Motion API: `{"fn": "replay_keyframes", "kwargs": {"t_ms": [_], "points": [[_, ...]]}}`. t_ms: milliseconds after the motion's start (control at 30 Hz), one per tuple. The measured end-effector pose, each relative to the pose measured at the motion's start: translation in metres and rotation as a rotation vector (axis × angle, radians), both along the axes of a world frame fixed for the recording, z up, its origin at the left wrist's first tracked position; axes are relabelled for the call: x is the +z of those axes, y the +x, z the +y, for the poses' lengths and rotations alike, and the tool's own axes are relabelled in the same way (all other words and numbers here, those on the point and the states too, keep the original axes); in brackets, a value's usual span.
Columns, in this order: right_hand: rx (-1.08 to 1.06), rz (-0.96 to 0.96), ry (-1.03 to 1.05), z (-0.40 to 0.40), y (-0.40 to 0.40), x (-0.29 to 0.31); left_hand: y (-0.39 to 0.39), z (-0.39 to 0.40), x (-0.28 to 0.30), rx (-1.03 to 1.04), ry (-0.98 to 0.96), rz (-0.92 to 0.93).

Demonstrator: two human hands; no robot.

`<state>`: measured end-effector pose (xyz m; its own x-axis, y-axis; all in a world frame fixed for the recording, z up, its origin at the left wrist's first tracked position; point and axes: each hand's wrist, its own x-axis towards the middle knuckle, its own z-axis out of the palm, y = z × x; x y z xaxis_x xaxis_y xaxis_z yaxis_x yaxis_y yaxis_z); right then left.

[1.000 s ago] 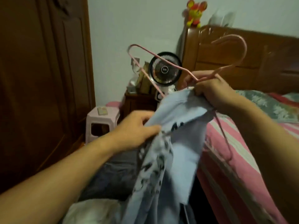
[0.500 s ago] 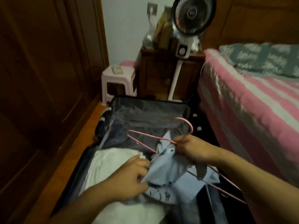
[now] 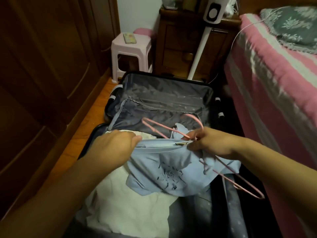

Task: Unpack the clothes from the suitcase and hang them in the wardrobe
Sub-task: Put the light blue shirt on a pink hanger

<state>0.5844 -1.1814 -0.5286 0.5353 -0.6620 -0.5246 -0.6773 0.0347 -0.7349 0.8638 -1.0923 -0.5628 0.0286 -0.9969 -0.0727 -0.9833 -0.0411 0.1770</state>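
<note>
On the floor between the dark wooden wardrobe (image 3: 42, 74) and the pink-striped bed (image 3: 274, 93) lies the open suitcase (image 3: 164, 93), its grey-lined lid half tipped back toward a nightstand (image 3: 181, 48). A pink stool (image 3: 132, 54) stands just beside that nightstand, and the white pole of a fan (image 3: 199, 54) rises in front of it.

Inside the near half of the suitcase, a white garment (image 3: 130, 203) remains spread flat, with grey fabric beside it — so, judging by this, at least some clothes are not yet unpacked. Over it hangs the pale blue shirt (image 3: 171, 170) with dark print, stretched between both hands above the case.

The left hand (image 3: 116, 145) has its grip curled round the shirt's collar edge, pulling it taut. The right hand (image 3: 207, 143) pinches the other end of the collar together with the neck of a pink hanger (image 3: 240, 182), whose one arm pokes out past the shirt toward the bed while the other points into the lid.

The shirt is not yet seated on the hanger — threading seems under way — and the wardrobe doors look closed, so hanging is still to come.
</note>
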Motion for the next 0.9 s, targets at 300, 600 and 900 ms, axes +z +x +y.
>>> {"fn": "replay_keyframes", "kwargs": {"t_ms": [300, 600, 900], "points": [[-0.030, 0.001, -0.025, 0.032, 0.030, -0.039, -0.004, -0.011, -0.017, 0.456, -0.235, 0.774], [-0.193, -0.282, 0.269, 0.064, 0.058, -0.042, 0.037, -0.004, 0.014, 0.965, -0.416, 1.463], [-0.403, -0.314, 0.147, 0.048, 0.064, -0.019, 0.097, 0.014, 0.017, 0.853, -0.527, 1.097]]}}
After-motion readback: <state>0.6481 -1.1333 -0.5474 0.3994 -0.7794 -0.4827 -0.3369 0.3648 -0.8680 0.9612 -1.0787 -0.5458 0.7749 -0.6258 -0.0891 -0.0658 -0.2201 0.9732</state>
